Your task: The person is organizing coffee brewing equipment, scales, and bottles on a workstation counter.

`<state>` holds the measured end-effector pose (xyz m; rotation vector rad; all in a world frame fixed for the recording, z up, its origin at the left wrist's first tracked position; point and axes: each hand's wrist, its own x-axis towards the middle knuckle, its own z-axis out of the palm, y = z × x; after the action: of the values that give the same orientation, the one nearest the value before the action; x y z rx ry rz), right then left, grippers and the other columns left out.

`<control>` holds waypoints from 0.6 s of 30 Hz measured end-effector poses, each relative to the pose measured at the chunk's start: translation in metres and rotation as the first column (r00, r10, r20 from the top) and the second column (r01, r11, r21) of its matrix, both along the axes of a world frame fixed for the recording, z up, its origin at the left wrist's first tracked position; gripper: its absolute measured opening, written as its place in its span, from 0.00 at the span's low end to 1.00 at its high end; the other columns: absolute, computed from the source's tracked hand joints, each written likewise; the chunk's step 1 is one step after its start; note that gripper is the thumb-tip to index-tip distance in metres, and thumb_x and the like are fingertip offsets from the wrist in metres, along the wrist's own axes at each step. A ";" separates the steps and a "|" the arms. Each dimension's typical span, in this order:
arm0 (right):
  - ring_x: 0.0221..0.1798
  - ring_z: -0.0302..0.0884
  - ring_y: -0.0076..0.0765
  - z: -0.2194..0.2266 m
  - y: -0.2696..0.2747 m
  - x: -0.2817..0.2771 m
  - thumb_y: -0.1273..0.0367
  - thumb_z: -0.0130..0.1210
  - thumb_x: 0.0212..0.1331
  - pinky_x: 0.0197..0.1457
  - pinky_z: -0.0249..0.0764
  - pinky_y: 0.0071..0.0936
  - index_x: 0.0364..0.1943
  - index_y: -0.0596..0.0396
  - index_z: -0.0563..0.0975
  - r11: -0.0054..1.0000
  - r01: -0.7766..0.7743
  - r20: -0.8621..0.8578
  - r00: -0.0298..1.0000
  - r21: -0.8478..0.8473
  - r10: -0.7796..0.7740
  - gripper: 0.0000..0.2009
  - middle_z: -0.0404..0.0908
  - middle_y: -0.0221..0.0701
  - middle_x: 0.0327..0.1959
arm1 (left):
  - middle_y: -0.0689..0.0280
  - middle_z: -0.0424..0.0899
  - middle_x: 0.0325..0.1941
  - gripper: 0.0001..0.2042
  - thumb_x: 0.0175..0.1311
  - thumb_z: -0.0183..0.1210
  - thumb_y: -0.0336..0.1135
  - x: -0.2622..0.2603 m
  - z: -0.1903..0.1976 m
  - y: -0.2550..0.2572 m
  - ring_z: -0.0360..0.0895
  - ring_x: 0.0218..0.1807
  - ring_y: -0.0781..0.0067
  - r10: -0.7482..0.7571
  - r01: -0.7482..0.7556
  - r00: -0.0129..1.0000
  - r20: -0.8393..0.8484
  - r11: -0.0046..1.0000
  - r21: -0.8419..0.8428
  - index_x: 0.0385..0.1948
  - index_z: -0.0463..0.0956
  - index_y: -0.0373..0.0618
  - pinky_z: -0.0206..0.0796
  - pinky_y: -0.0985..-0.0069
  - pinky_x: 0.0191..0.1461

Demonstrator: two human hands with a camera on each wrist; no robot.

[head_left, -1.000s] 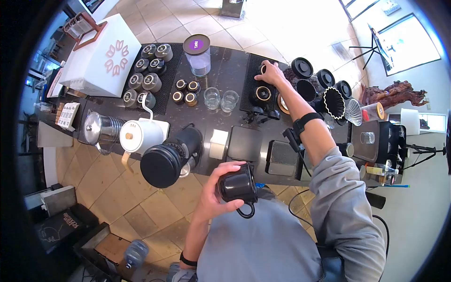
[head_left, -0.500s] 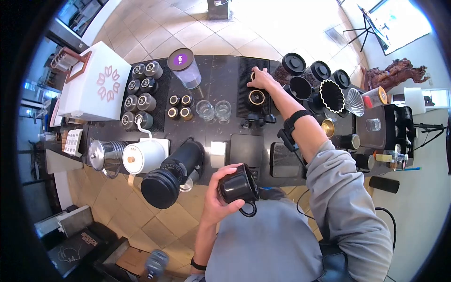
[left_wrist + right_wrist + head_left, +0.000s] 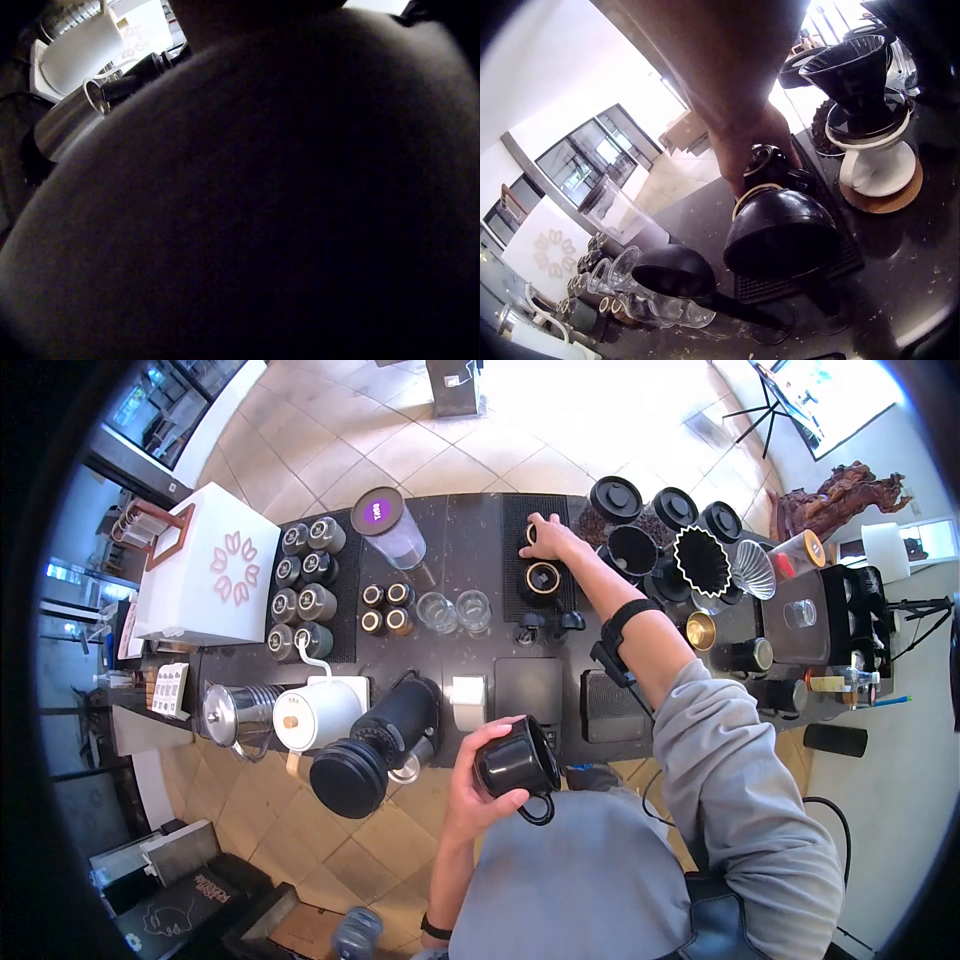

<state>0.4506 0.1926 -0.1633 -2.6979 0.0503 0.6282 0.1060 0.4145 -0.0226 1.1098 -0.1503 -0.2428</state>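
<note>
My left hand (image 3: 472, 800) grips a glossy black mug (image 3: 508, 762) by its body, tilted, close in front of my torso. Its handle points down and right. The left wrist view is mostly a dark, close surface, and the mug is out of sight there. Out at the far side of the counter, my right hand (image 3: 553, 540) curls its fingers round a small black cup (image 3: 769, 160) on a black ribbed mat (image 3: 514, 510). Another black cup (image 3: 543, 582), upside down with a pale base ring, stands just nearer to me. Two black scoops (image 3: 675, 270) lie nearer still.
Right of my forearm stand lidded bean jars (image 3: 672, 510) and a black ribbed dripper (image 3: 703, 560). Two clear glasses (image 3: 473, 610), small jars (image 3: 398, 622) and a purple-labelled canister (image 3: 390, 532) are left of the mat. A grinder (image 3: 350, 775) and white kettle (image 3: 318, 715) line the near left edge.
The head view has tilted, so the counter sits lower in it. My right hand stays at the small cup on the mat; my left hand keeps hold of the mug.
</note>
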 end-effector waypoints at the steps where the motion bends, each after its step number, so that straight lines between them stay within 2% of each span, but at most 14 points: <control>1: 0.65 0.67 0.66 0.000 -0.001 0.000 0.52 0.70 0.47 0.65 0.70 0.51 0.68 0.44 0.61 1.000 0.001 0.009 1.000 0.000 -0.001 0.43 0.59 0.52 0.67 | 0.51 0.66 0.66 0.36 0.47 0.72 0.31 -0.001 -0.001 0.000 0.69 0.64 0.62 -0.002 0.001 1.000 -0.004 1.000 -0.002 0.61 0.64 0.42 0.64 0.67 0.66; 3: 0.62 0.69 0.66 0.000 -0.002 -0.001 0.49 0.68 0.47 0.64 0.70 0.47 0.69 0.48 0.58 1.000 -0.024 0.010 1.000 -0.013 0.024 0.46 0.61 0.58 0.63 | 0.51 0.66 0.66 0.36 0.47 0.72 0.32 -0.002 -0.001 0.000 0.69 0.65 0.62 0.001 -0.001 1.000 -0.012 1.000 -0.012 0.61 0.64 0.42 0.63 0.67 0.67; 8: 0.64 0.67 0.66 0.006 0.001 -0.003 0.47 0.67 0.48 0.65 0.69 0.48 0.71 0.49 0.55 0.999 -0.037 -0.004 0.999 -0.026 0.037 0.48 0.60 0.59 0.65 | 0.51 0.67 0.66 0.36 0.48 0.71 0.31 -0.001 0.000 0.002 0.69 0.65 0.62 0.003 -0.003 1.000 0.004 1.000 0.024 0.61 0.64 0.41 0.62 0.67 0.67; 11: 0.64 0.68 0.65 0.015 0.005 -0.005 0.45 0.66 0.49 0.66 0.69 0.48 0.72 0.46 0.55 0.999 0.026 0.016 1.000 -0.035 -0.026 0.47 0.59 0.59 0.66 | 0.51 0.67 0.66 0.35 0.48 0.71 0.31 -0.001 0.006 0.002 0.69 0.64 0.62 0.016 -0.016 1.000 -0.007 0.999 0.033 0.61 0.64 0.41 0.63 0.67 0.67; 13: 0.64 0.67 0.66 0.023 0.004 -0.007 0.44 0.64 0.50 0.66 0.67 0.52 0.71 0.41 0.57 0.996 -0.076 -0.011 0.997 -0.049 0.076 0.45 0.58 0.57 0.67 | 0.52 0.67 0.66 0.35 0.48 0.71 0.31 -0.003 0.007 0.003 0.70 0.64 0.62 0.018 -0.017 1.000 -0.018 0.999 0.032 0.61 0.64 0.41 0.63 0.67 0.67; 14: 0.64 0.67 0.66 0.025 0.004 -0.010 0.44 0.64 0.50 0.66 0.67 0.52 0.71 0.41 0.57 0.996 -0.071 -0.010 0.997 -0.051 0.071 0.45 0.58 0.57 0.67 | 0.52 0.68 0.66 0.35 0.49 0.71 0.32 -0.003 0.006 0.003 0.70 0.64 0.62 0.019 -0.018 1.000 -0.009 0.999 0.048 0.61 0.64 0.41 0.63 0.67 0.67; 16: 0.67 0.64 0.62 0.029 0.009 -0.019 0.47 0.68 0.48 0.64 0.70 0.53 0.67 0.42 0.64 0.991 -0.049 0.064 0.996 -0.128 0.057 0.42 0.60 0.49 0.67 | 0.52 0.68 0.66 0.35 0.49 0.71 0.32 -0.002 0.004 0.003 0.70 0.64 0.63 0.014 -0.013 1.000 -0.001 0.998 0.065 0.61 0.64 0.41 0.63 0.68 0.66; 17: 0.67 0.64 0.62 0.030 0.011 -0.025 0.47 0.68 0.48 0.64 0.70 0.53 0.67 0.42 0.64 0.991 -0.045 0.063 0.997 -0.127 0.053 0.42 0.60 0.49 0.67 | 0.52 0.69 0.65 0.35 0.49 0.71 0.32 -0.003 0.003 0.004 0.70 0.64 0.63 0.014 -0.015 1.000 0.004 0.997 0.069 0.61 0.64 0.41 0.63 0.67 0.66; 18: 0.68 0.61 0.60 0.034 0.014 -0.032 0.47 0.68 0.47 0.64 0.69 0.53 0.66 0.42 0.65 0.974 -0.145 0.178 0.968 -0.172 0.175 0.41 0.60 0.48 0.67 | 0.52 0.69 0.65 0.35 0.49 0.71 0.32 -0.004 0.003 0.004 0.70 0.64 0.63 0.017 -0.017 1.000 0.008 0.997 0.072 0.61 0.64 0.41 0.64 0.67 0.66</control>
<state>0.4188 0.2062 -0.1294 -2.9247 -0.1784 0.4215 0.1024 0.4184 -0.0200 1.1837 -0.1394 -0.2308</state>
